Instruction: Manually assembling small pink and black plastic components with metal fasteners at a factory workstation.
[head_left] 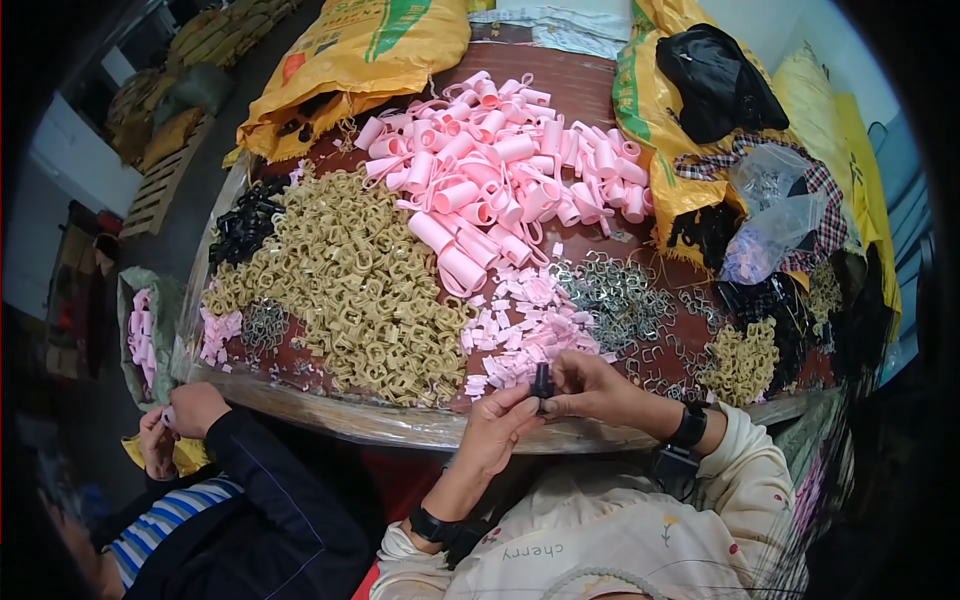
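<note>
My left hand [497,428] pinches a small black plastic part [542,380], a narrow upright piece with a wider base, above the table's near edge. Close against it from the other side, my right hand [592,390] has its thumb and fingers closed on the same part. Anything smaller between the fingertips is hidden. Just beyond my hands lies a heap of small pale pink plastic pieces [535,325]. Bent metal clips [620,300] are piled to the right of it. Tan plastic buckle-like rings [350,270] form a large mound on the left.
Pink tubular parts with straps [490,165] fill the table's far middle. Yellow woven sacks [360,60] stand at both far corners. Black parts [245,220] lie far left; a clear plastic bag [755,245] is at right. A co-worker's hands [190,412] are busy at the left.
</note>
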